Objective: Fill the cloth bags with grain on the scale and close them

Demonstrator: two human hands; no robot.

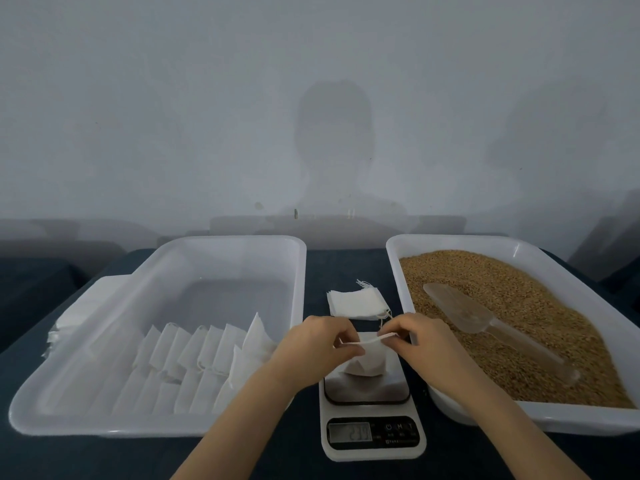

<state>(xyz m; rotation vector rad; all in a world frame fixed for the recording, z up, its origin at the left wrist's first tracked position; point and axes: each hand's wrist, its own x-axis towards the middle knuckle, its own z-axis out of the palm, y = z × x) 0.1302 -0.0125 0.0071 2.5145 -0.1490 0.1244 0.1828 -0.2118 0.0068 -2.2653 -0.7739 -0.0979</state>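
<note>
While cloth bag (367, 362) sits on scale (372, 441), left hand (313, 344) and right hand (420, 337) each pinch its mouth, stretched between hands; scoop (474, 315) lies on grain (554, 323).

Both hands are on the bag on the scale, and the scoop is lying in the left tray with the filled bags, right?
No. The head view shows the scoop lying on the grain in the right tray. The rest holds: left hand and right hand pinch the bag on the scale, and the filled bags sit in the left tray.
</note>
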